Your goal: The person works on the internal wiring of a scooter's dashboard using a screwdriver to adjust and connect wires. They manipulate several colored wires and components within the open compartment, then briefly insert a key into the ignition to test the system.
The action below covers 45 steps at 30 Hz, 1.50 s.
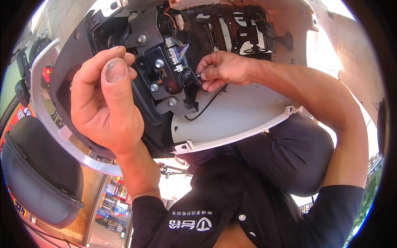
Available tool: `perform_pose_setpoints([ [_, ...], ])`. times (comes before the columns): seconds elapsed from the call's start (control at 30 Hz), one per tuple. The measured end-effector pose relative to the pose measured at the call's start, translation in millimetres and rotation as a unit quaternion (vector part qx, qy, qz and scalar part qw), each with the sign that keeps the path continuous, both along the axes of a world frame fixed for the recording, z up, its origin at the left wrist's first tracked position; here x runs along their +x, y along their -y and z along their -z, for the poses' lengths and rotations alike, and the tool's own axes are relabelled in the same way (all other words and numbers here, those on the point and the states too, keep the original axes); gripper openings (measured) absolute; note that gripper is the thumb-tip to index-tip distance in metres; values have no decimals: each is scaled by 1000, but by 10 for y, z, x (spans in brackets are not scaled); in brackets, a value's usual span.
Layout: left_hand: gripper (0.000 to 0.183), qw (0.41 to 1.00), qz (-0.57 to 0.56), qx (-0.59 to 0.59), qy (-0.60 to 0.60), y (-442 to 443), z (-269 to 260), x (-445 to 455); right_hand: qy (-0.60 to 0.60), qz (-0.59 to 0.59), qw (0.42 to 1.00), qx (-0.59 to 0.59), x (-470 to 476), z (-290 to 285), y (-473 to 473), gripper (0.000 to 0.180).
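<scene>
My right hand (pixel 225 68) reaches into the underside of a scooter's plastic body shell. Its thumb and fingers pinch a thin black cable (pixel 198 81), with a bit of shiny metal at the fingertips. Just left of them, a black controller (pixel 185 63) carries white plug connectors (pixel 172 55) and several coloured wires (pixel 182 52). Hex bolts (pixel 159 63) show on the black metal bracket (pixel 145 59) alongside. My left hand (pixel 107 102) is raised close to the camera, fingers curled behind the thumb. Its palm shows nothing, but the fingertips are partly hidden.
Another black cable (pixel 206 107) lies along the light inner panel (pixel 235 114). A silver curved rail (pixel 83 159) runs past the left side. Beyond it are a dark scooter seat or case (pixel 43 173) and a glass display case (pixel 113 210) with packaged goods.
</scene>
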<state>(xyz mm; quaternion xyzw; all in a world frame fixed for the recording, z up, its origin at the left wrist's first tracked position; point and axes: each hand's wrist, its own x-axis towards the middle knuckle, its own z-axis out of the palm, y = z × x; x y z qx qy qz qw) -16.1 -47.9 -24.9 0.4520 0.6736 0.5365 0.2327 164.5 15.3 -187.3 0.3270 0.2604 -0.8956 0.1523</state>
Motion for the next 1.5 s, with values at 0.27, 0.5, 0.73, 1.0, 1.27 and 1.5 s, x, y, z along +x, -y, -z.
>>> perform_pose_setpoints([
  [0.27, 15, 1000, -11, -1, 4, -5, -2, 14, 1, 26, 999, -19, 33, 16, 8, 13],
  [0.5, 15, 1000, -6, 3, 7, -5, -5, 7, 4, 35, 999, -11, 32, 1, -3, 14],
  [0.73, 15, 1000, -12, -2, 7, -1, -9, 6, 31, 22, 998, 55, -80, 8, 52, 14],
  [1.0, 19, 997, -42, -40, -47, 11, -36, 27, 25, 15, 987, 161, -191, -18, 179, 10],
  [1.27, 24, 993, -23, -28, -115, -8, -7, -30, 41, 31, 983, 178, -206, -41, 255, 12],
  [1.5, 28, 988, -37, -35, -146, -3, 6, -65, 57, 66, 973, 214, -251, -60, 315, 8],
])
